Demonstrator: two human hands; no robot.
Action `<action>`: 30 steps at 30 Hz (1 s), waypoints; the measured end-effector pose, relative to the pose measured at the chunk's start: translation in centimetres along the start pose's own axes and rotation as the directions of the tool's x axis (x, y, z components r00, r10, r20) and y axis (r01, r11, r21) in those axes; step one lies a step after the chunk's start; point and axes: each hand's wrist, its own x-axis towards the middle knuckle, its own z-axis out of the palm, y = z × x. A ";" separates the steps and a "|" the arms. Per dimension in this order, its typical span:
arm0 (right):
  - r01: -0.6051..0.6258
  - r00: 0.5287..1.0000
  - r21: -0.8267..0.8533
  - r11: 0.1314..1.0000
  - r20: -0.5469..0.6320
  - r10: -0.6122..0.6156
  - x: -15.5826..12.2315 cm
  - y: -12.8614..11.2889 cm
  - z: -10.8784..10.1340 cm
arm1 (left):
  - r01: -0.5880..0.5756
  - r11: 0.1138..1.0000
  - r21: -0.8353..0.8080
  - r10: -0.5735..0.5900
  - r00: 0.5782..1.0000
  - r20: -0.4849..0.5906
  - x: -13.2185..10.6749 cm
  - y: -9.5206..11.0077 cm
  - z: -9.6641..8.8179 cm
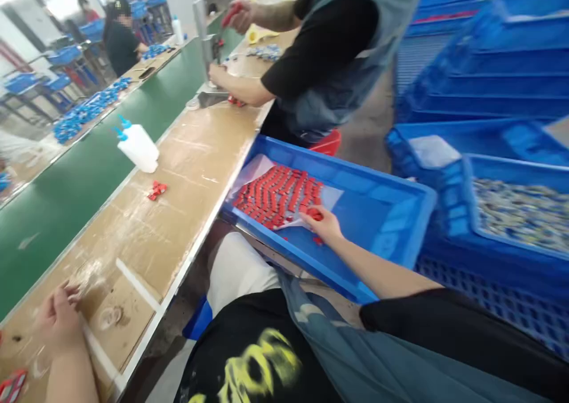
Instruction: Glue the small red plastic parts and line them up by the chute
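Fingers [311, 214] of the right hand [326, 224] are curled down and pinched onto a few of the red pieces [275, 194], right at the near edge of the rows laid out on a clear sheet inside the blue tray [377, 219]. So that hand has a small grab of them, not a fistful.

The left hand [57, 317] is way off to the left of the blue tray, resting on the wooden bench [178, 172]. Its fingers are loosely bent with the tips on the surface. It's blurry, so I honestly can't tell if anything small is under them.

Only the head view here. Left of the blue tray on the bench is a tiny cluster of loose red bits [156, 189], and beyond that a white squeeze bottle [137, 147] lying on its side next to the green belt [89, 172]. Past the far end of the blue tray a co-worker [320, 53] has both hands at a small press [205, 41]. Right of the blue tray sit more crates, one full of mixed parts [515, 207].

My read: this is the pick-up step, taking pieces from the rows. Lifting them cleanly would call for keeping that pinch tight, not dragging the sheet or the neighbouring rows along, and clearing the tray wall on the bench side.
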 end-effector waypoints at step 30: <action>0.882 0.372 0.118 0.457 0.422 -0.827 15.5 -42.8 21.9 | 0.049 0.947 -0.316 -0.049 0.999 0.009 0.5 -2.5 -1.3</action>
